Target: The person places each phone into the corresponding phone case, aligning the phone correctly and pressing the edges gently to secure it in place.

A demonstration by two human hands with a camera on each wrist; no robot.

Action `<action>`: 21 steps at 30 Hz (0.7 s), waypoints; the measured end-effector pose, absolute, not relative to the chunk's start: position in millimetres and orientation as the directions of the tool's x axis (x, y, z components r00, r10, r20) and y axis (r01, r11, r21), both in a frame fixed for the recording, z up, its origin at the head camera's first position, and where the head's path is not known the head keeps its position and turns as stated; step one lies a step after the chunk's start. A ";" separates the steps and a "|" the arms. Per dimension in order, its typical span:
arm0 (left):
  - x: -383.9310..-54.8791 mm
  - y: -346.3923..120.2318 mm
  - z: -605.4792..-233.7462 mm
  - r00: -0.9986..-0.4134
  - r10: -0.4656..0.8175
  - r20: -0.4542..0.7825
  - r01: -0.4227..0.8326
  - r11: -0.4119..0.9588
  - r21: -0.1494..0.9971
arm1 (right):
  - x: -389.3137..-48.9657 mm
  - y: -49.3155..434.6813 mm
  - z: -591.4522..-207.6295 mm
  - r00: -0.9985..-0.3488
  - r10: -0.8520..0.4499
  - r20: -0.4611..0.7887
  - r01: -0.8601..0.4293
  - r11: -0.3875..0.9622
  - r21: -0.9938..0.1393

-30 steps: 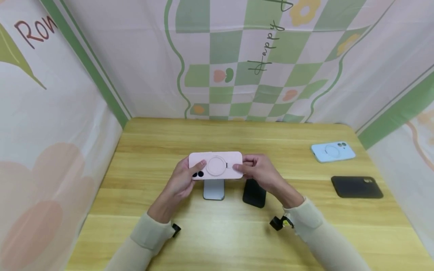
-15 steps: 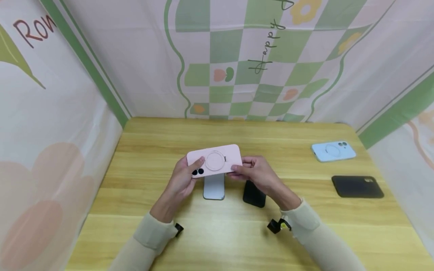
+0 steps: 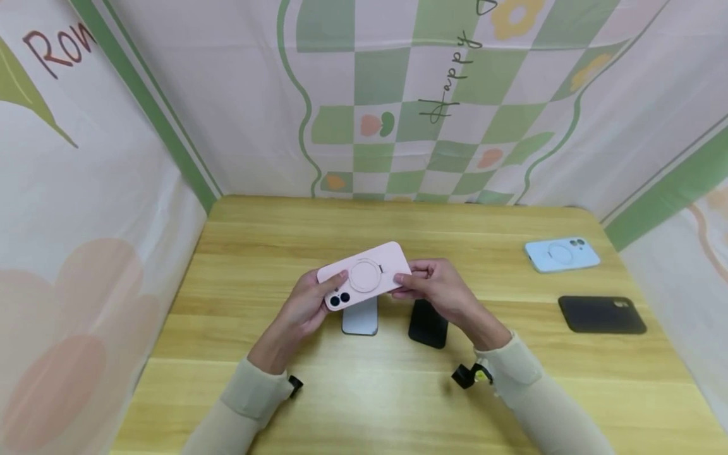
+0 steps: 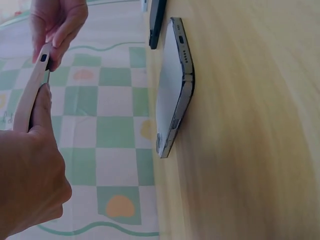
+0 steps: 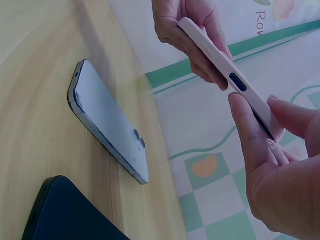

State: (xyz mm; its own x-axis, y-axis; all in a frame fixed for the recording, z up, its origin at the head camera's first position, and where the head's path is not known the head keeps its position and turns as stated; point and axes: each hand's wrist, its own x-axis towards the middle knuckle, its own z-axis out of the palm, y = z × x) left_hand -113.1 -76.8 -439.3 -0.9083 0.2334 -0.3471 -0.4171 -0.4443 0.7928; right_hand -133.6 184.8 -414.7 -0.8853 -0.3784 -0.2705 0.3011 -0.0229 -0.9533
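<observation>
Left hand (image 3: 305, 303) and right hand (image 3: 446, 292), fingers bent, are pinching opposite ends of a pale-pink ring-backed phone case (image 3: 365, 275) above the middle of the wood-grain tabletop (image 3: 375, 404), presumably for steadiness. Below them, a black rounded slab (image 3: 428, 326) (phone or case, can't tell) and a silver-white rectangular phone (image 3: 359, 320) are lying, likely within reach. A matte black rectangular case (image 3: 591, 315) is lying by the right edge, a light-blue ring-backed phone case (image 3: 560, 254) near the far right corner, probably out of the way.

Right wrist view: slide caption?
Left hand and right hand grip a pink phone case, a pale phone on the table.
</observation>
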 end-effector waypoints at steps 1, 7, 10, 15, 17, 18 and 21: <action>-113.1 -77.0 -440.0 -0.904 0.241 -0.354 -0.426 -0.442 0.789 | -133.3 185.0 -414.2 -0.885 -0.377 -0.272 0.302 -0.020 -0.953; -113.5 -76.7 -441.1 -0.897 0.242 -0.370 -0.441 -0.436 0.785 | -132.5 186.2 -414.0 -0.880 -0.376 -0.290 0.320 -0.019 -0.947; -113.6 -76.5 -441.2 -0.899 0.239 -0.366 -0.437 -0.434 0.788 | -132.0 186.3 -415.7 -0.882 -0.382 -0.277 0.315 -0.039 -0.948; -114.4 -74.8 -441.0 -0.908 0.225 -0.354 -0.420 -0.456 0.785 | -129.9 184.0 -418.2 -0.893 -0.374 -0.249 0.305 -0.099 -0.947; -114.6 -73.8 -440.8 -0.910 0.214 -0.354 -0.414 -0.469 0.780 | -129.3 182.9 -419.2 -0.897 -0.368 -0.244 0.304 -0.114 -0.946; -114.7 -73.4 -440.9 -0.912 0.207 -0.354 -0.410 -0.474 0.779 | -129.1 182.4 -419.6 -0.899 -0.365 -0.243 0.304 -0.119 -0.945; -115.0 -72.7 -441.3 -0.915 0.188 -0.356 -0.402 -0.486 0.776 | -128.4 180.8 -419.8 -0.904 -0.347 -0.251 0.309 -0.123 -0.943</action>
